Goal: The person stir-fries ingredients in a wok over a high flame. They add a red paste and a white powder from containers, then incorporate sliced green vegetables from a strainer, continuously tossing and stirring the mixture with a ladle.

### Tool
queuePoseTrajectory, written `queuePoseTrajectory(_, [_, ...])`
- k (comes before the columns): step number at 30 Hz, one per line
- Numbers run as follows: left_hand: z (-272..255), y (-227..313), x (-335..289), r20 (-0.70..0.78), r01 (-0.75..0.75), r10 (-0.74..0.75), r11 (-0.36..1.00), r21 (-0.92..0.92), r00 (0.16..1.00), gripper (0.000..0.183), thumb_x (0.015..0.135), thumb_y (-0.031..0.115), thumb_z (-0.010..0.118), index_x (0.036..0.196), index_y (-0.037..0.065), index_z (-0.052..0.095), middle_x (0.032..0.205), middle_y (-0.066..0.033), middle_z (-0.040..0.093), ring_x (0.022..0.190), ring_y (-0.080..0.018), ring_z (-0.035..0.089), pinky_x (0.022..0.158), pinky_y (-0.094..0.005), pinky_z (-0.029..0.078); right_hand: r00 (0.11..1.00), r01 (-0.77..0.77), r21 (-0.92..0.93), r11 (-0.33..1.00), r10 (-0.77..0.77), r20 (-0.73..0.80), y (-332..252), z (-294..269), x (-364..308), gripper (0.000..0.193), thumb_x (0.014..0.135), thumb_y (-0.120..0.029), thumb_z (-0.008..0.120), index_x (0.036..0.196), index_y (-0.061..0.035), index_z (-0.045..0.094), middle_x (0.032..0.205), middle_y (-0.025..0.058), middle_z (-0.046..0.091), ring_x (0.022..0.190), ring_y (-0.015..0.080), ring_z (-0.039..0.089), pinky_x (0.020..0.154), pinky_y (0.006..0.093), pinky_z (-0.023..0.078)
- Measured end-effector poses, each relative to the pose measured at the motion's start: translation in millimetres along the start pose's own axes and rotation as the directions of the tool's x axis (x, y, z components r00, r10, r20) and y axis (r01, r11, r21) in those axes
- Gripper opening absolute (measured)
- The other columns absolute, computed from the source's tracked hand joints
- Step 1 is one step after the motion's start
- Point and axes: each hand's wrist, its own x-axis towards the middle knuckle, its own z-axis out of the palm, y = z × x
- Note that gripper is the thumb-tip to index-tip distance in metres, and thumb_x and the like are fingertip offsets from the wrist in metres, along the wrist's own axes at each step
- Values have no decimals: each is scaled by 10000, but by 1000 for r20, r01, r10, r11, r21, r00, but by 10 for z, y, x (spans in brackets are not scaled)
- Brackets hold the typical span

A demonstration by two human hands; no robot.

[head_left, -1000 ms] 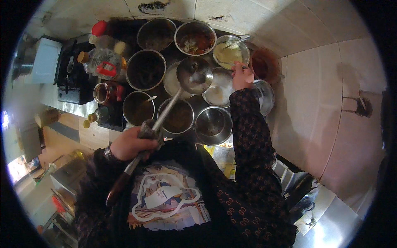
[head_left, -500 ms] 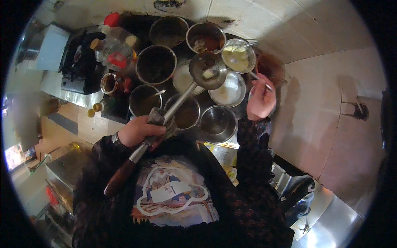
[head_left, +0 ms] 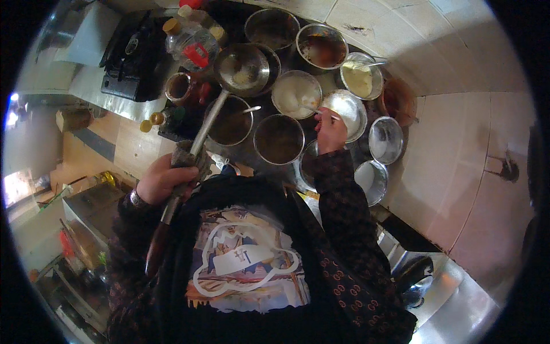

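Note:
My left hand (head_left: pixel 163 179) is closed round the metal handle of a ladle (head_left: pixel 213 121), with a grey cloth (head_left: pixel 188 156) between palm and handle. The ladle's wooden end points down toward my body. Its round bowl, tilted up and holding a little pale stuff, hangs over a dark pot at the back. My right hand (head_left: pixel 331 133) pinches a thin-handled spoon (head_left: pixel 315 110). The spoon's tip reaches into a steel bowl of white powder (head_left: pixel 295 92). Right beside that hand stands a shiny bowl with white contents (head_left: pixel 350 114).
Several steel bowls crowd the counter, including one with red sauce (head_left: pixel 322 50) and one with yellow paste (head_left: pixel 360 79). Plastic bottles (head_left: pixel 192 46), a jar (head_left: pixel 179 87) and a black case (head_left: pixel 134 57) stand left. A tiled wall (head_left: pixel 452 155) bounds the right.
The ladle has swung left, away from the middle bowls. My right hand has moved left with its spoon, from beside the yellow paste to the white powder. The view has shifted too.

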Motion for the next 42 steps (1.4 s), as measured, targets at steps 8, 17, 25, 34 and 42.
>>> queuePoseTrajectory(8, [-13,-130,-5,54,-1,-1,999,47,999,226,917,229,661,987,18,616,796,-37,639,639,-117,618,594,-263,514,999,-36,379,925,48,-21,-570,-253,-200,284,955,-219,565,1057,17,685,786,97,672,558,108,543,476,269,406])
queuePoseTrajectory(17, [19,-87,-7,181,-18,15,1000,16,983,224,911,205,648,1002,2,623,808,-55,648,644,-130,619,605,-272,515,997,81,-99,992,-80,11,-313,162,-94,325,972,-272,578,1060,15,705,784,120,694,644,165,635,604,311,499])
queuePoseTrajectory(25, [-40,-94,-56,70,-21,18,999,46,997,200,905,188,651,990,11,613,802,-49,639,640,-127,623,591,-269,516,970,-221,391,893,242,-3,-221,-149,-27,254,993,-190,554,1120,6,651,782,56,648,568,89,513,505,236,414])
queuePoseTrajectory(34, [-73,-134,38,179,-12,10,1000,12,984,247,916,220,654,1006,-7,617,820,-50,648,653,-125,628,613,-272,519,928,360,-245,900,-373,-8,-485,171,-266,292,1003,-240,571,1128,5,669,920,80,707,785,143,664,733,294,527])
queuePoseTrajectory(42, [-101,-98,-39,133,-18,15,999,26,991,222,921,213,644,994,5,618,809,-47,647,637,-125,624,618,-266,519,972,-204,356,912,231,-34,-74,-14,3,273,886,-261,666,896,8,710,644,58,609,534,136,543,515,288,426])
